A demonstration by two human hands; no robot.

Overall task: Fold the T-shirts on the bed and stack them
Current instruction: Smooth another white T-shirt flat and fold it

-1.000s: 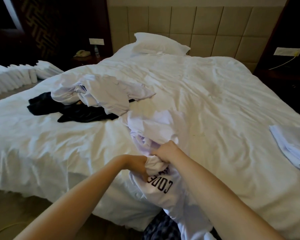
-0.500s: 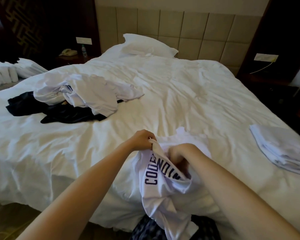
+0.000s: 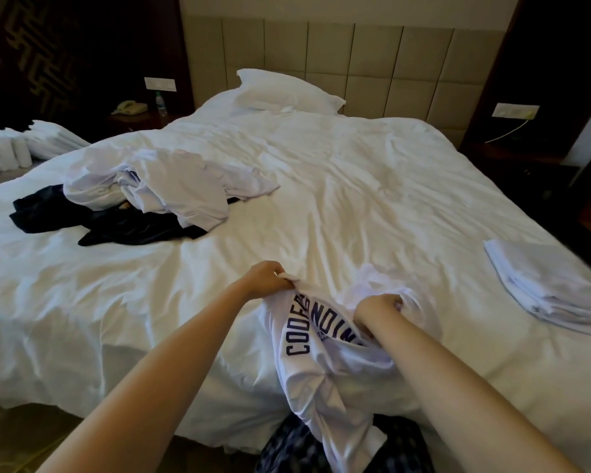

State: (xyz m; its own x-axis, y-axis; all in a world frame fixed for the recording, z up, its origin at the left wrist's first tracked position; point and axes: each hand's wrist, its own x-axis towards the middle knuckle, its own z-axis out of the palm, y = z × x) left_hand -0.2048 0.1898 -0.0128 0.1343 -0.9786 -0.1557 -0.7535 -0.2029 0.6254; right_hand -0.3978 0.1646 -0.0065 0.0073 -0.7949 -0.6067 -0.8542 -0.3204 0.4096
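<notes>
A crumpled white T-shirt with dark blue lettering (image 3: 325, 367) hangs over the near edge of the bed (image 3: 355, 186). My left hand (image 3: 268, 279) pinches a bunched edge of it and lifts that edge off the sheet. My right hand (image 3: 379, 307) grips another fold of the same shirt, with the forearm partly inside the cloth. On the left of the bed lies a heap of unfolded white T-shirts (image 3: 171, 186) on top of dark garments (image 3: 116, 227). Folded white T-shirts (image 3: 550, 285) are stacked at the bed's right edge.
A white pillow (image 3: 287, 92) leans by the padded headboard. Rolled white towels (image 3: 21, 148) line a surface at far left. A nightstand holds a phone (image 3: 128, 107) and a bottle (image 3: 161, 104). Dark patterned fabric (image 3: 304, 448) shows below the bed edge.
My hands have drawn apart along the lettered shirt, the left going left and up, the right going right. The shirt is spread wider and more lettering shows.
</notes>
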